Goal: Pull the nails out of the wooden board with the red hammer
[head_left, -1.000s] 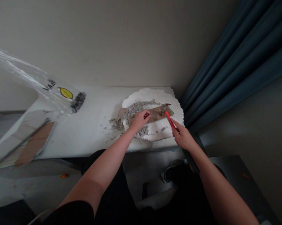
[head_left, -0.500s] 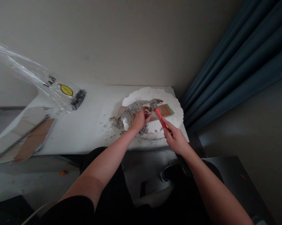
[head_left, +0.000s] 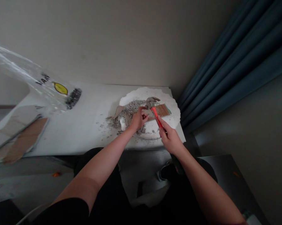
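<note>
My right hand (head_left: 170, 137) is wrapped round the red handle of a claw hammer (head_left: 156, 117). The hammer's grey head lies over the left part of a brown strip (head_left: 161, 111) with a greenish far end, its claw pointing away to the right. Close to the hammer head, my left hand (head_left: 138, 119) has its thumb and fingertips pinched together at the strip's left end; what they hold is too small to make out. Under the strip lies a round white scalloped mat (head_left: 145, 92). Grey crumbled rubble (head_left: 133, 107) is heaped on the mat's left side.
Loose crumbs spill left onto the white table (head_left: 89, 125). A clear plastic bag (head_left: 58, 90) with a yellow print and dark bits stands at left. Brown boards (head_left: 25, 140) lie at the table's left end. A blue curtain (head_left: 220, 62) hangs at right.
The whole view has shifted slightly, so things appear a little further left. Both hands stay at the strip, and the hammer remains in my right hand, its head low over the strip.
</note>
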Demonstrator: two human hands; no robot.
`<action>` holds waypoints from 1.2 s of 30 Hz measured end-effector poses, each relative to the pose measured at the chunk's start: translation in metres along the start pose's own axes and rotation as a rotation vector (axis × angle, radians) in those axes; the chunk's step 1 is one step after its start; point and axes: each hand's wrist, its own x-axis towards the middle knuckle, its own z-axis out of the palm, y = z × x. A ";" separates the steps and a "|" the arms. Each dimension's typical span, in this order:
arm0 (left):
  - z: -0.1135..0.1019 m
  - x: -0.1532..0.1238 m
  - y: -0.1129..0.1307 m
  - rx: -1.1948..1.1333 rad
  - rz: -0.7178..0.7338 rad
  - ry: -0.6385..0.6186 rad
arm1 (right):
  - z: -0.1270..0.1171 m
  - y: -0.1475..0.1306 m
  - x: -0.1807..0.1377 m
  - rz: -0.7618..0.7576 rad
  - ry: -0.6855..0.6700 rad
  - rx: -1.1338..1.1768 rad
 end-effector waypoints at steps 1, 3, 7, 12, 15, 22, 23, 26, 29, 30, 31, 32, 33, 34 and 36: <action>0.000 0.000 0.000 0.000 0.000 -0.001 | 0.000 0.000 -0.001 -0.001 -0.004 -0.012; 0.000 0.000 0.000 -0.007 -0.012 0.007 | 0.000 -0.001 -0.002 0.012 -0.013 -0.041; 0.000 -0.001 0.001 0.005 -0.021 -0.008 | -0.002 -0.003 -0.003 0.016 -0.001 -0.044; -0.001 0.000 0.001 0.036 -0.039 -0.029 | -0.003 -0.004 -0.004 0.008 -0.006 -0.079; -0.001 0.001 0.001 0.036 -0.054 -0.026 | -0.003 -0.005 -0.005 0.012 -0.011 -0.091; -0.003 0.001 0.006 -0.075 -0.020 0.003 | -0.002 0.000 -0.005 0.016 -0.002 -0.111; -0.004 0.002 0.008 -0.093 -0.020 0.026 | -0.002 0.001 -0.005 0.026 -0.006 -0.109; -0.012 0.007 0.011 -0.129 -0.021 0.114 | -0.003 0.001 -0.007 0.037 -0.010 -0.097; -0.023 0.013 0.009 -0.137 -0.031 0.195 | -0.002 0.001 -0.010 0.011 -0.021 -0.112; -0.027 0.014 0.008 -0.140 -0.039 0.219 | -0.001 0.001 -0.010 0.011 -0.027 -0.126; -0.030 0.015 0.006 -0.144 -0.049 0.240 | 0.000 0.001 -0.011 0.017 -0.035 -0.142; -0.034 0.016 0.004 -0.148 -0.058 0.255 | 0.001 0.002 -0.011 0.024 -0.044 -0.156; -0.037 0.015 0.002 -0.152 -0.066 0.266 | 0.001 0.002 -0.011 0.030 -0.047 -0.167; -0.040 0.015 0.001 -0.155 -0.072 0.270 | 0.002 0.002 -0.012 0.032 -0.044 -0.175; -0.045 0.013 -0.002 -0.157 -0.080 0.260 | 0.002 0.003 -0.012 0.023 -0.031 -0.184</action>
